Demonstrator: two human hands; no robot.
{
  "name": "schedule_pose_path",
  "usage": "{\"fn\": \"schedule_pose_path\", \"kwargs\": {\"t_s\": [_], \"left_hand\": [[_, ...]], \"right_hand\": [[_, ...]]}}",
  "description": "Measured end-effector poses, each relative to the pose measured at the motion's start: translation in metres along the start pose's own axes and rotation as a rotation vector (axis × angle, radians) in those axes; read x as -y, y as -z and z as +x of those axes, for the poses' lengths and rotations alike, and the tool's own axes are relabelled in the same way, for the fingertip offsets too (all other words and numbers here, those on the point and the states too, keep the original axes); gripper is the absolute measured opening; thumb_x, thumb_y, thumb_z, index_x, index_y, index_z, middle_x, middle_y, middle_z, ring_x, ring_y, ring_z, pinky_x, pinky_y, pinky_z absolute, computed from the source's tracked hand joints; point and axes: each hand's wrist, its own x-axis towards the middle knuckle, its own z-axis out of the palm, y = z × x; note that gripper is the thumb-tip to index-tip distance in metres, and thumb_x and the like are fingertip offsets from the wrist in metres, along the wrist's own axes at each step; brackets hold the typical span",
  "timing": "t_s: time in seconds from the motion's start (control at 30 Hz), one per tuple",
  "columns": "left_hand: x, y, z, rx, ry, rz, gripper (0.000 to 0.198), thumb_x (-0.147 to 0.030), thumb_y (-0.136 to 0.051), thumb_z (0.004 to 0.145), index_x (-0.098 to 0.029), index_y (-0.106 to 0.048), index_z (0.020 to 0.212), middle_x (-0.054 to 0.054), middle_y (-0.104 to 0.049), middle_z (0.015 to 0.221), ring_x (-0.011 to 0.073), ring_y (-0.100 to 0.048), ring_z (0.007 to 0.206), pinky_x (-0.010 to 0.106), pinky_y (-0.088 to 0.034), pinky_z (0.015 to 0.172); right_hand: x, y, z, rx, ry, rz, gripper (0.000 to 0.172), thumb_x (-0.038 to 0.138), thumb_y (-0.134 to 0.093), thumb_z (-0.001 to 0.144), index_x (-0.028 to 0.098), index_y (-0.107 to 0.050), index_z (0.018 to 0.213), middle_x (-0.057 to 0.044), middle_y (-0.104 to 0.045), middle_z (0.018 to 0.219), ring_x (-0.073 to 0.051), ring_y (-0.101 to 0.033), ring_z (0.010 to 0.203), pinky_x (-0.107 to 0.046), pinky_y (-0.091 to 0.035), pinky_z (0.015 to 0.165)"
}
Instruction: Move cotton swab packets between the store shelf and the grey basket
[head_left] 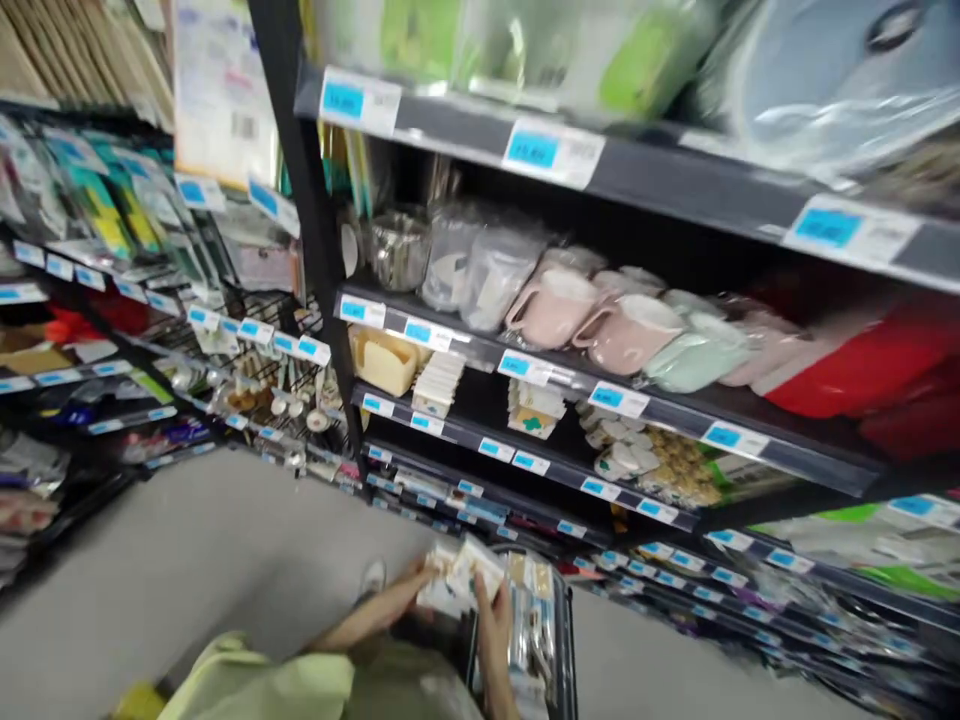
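Low in the view, in front of my body, my right hand (491, 608) grips a small white packet (480, 566) with a faint print; its fingers press on the near edge. Just left of it, my left hand (417, 580) is closed at the edge of another white packet (441, 592). Blur hides the exact kind of both packets. They are side by side, close to a dark-rimmed basket (564, 625). Inside the basket lie several packaged goods (532, 610) in clear and white wrapping.
Ahead stands a dark shelf rack (465, 340) with price tags. It holds pink mugs (559, 305), a mint mug (697, 350), metal cups (400, 250), a cream bin (384, 362) and stacked white boxes (536, 408). Another rack (255, 330) runs left. Grey floor (262, 530) lies below.
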Motion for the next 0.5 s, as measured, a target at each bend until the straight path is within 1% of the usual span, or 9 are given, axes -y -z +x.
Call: {"fn": "schedule_pose_path", "kwargs": {"t_s": [0.03,0.07,0.13,0.17,0.23,0.3,0.37,0.43,0.5], "left_hand": [[-0.011,0.003,-0.003,-0.052,-0.02,-0.013,0.047,-0.052,-0.079,0.068,-0.024,-0.07,0.104,0.001,-0.071,0.078,0.0186,-0.062,0.066,0.025,-0.046,0.051],[-0.021,0.006,-0.005,-0.058,-0.03,-0.026,0.045,-0.046,-0.078,0.07,-0.022,-0.068,0.106,0.001,-0.071,0.08,0.017,-0.061,0.067,0.023,-0.046,0.053],[-0.037,0.014,-0.007,-0.015,-0.05,-0.08,0.043,-0.037,-0.072,0.078,-0.017,-0.063,0.116,0.004,-0.072,0.091,0.0167,-0.062,0.075,0.023,-0.047,0.058],[-0.043,0.019,-0.009,-0.02,-0.046,-0.094,0.044,-0.035,-0.07,0.08,-0.016,-0.061,0.118,0.005,-0.071,0.092,0.0156,-0.062,0.075,0.022,-0.047,0.06],[-0.053,0.029,-0.013,-0.024,-0.051,-0.11,0.047,-0.035,-0.07,0.082,-0.015,-0.058,0.123,0.005,-0.071,0.094,0.015,-0.061,0.078,0.023,-0.048,0.063],[-0.062,0.039,-0.019,-0.02,-0.068,-0.106,0.052,-0.039,-0.075,0.08,-0.015,-0.058,0.122,0.004,-0.07,0.093,0.0154,-0.06,0.079,0.022,-0.047,0.063],[-0.07,0.048,-0.022,0.011,-0.079,-0.092,0.061,-0.045,-0.082,0.072,-0.015,-0.059,0.119,0.005,-0.07,0.093,0.016,-0.061,0.077,0.022,-0.046,0.061],[-0.076,0.056,-0.021,0.052,-0.068,-0.06,0.069,-0.051,-0.088,0.063,-0.016,-0.06,0.116,0.006,-0.07,0.093,0.0155,-0.062,0.073,0.021,-0.045,0.057],[-0.08,0.061,-0.017,0.094,-0.051,-0.015,0.072,-0.052,-0.09,0.059,-0.016,-0.06,0.114,0.007,-0.071,0.094,0.0153,-0.063,0.07,0.02,-0.043,0.054]], "right_hand": [[-0.002,-0.009,0.003,-0.084,-0.057,0.023,0.049,0.076,-0.05,0.083,0.038,-0.068,0.109,0.003,-0.077,0.101,-0.033,-0.07,0.111,-0.05,-0.058,0.094],[-0.003,-0.015,0.006,-0.088,-0.088,0.059,0.045,0.071,-0.053,0.084,0.038,-0.067,0.111,0.004,-0.077,0.105,-0.03,-0.068,0.116,-0.048,-0.056,0.098],[0.0,-0.021,0.013,-0.095,-0.146,0.189,0.048,0.066,-0.06,0.08,0.029,-0.067,0.109,-0.001,-0.077,0.104,-0.031,-0.07,0.11,-0.047,-0.057,0.094],[0.003,-0.02,0.017,-0.072,-0.167,0.255,0.05,0.063,-0.065,0.078,0.025,-0.066,0.11,-0.004,-0.077,0.105,-0.032,-0.07,0.109,-0.046,-0.057,0.094],[0.013,-0.015,0.027,-0.074,-0.164,0.36,0.054,0.055,-0.075,0.073,0.022,-0.063,0.114,-0.007,-0.076,0.106,-0.03,-0.071,0.106,-0.043,-0.057,0.092],[0.028,-0.008,0.04,-0.095,-0.096,0.409,0.062,0.046,-0.082,0.071,0.023,-0.056,0.123,-0.007,-0.074,0.111,-0.028,-0.071,0.105,-0.041,-0.056,0.093],[0.047,-0.003,0.058,-0.121,0.005,0.393,0.068,0.04,-0.085,0.069,0.024,-0.052,0.126,-0.007,-0.072,0.114,-0.026,-0.071,0.101,-0.041,-0.057,0.091],[0.07,-0.001,0.081,-0.131,0.104,0.323,0.062,0.04,-0.086,0.069,0.023,-0.054,0.119,-0.007,-0.072,0.109,-0.026,-0.071,0.095,-0.041,-0.057,0.086],[0.093,-0.001,0.111,-0.128,0.206,0.225,0.054,0.041,-0.087,0.067,0.021,-0.056,0.106,-0.006,-0.072,0.099,-0.025,-0.071,0.092,-0.039,-0.057,0.083]]}}
